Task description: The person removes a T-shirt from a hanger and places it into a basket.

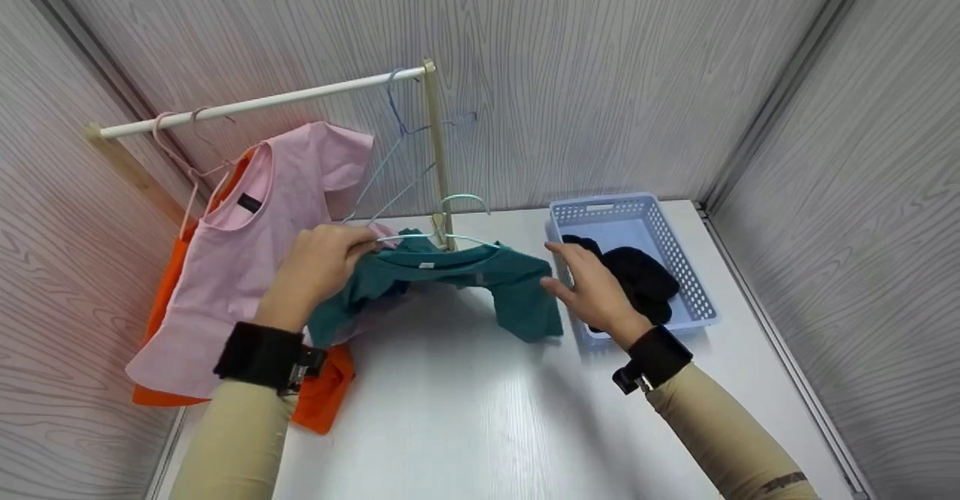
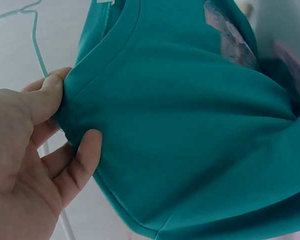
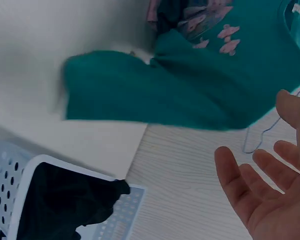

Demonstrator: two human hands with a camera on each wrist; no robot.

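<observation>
A teal short-sleeved shirt [image 1: 525, 293] hangs on a mint-green hanger [image 1: 466, 197] above the table. My left hand [image 1: 324, 256] pinches its shoulder near the neckline; in the left wrist view, the hanger's arm [image 2: 38, 47] runs behind the fingers. Beside the opposite sleeve, my right hand [image 1: 596, 282] is spread with nothing in it. The right wrist view shows that hand [image 3: 275, 185] apart from the sleeve [image 3: 110, 92], thumb near the shoulder edge. A pinkish print [image 3: 230, 40] marks the shirt's front.
At the left stands a rack with a white rail [image 1: 285, 98]. It carries a pink shirt [image 1: 225, 252], an orange garment [image 1: 174, 282] behind that, and a bare blue hanger [image 1: 401, 128]. Black cloth [image 1: 637, 278] lies in a light-blue perforated basket [image 1: 686, 282] on the right.
</observation>
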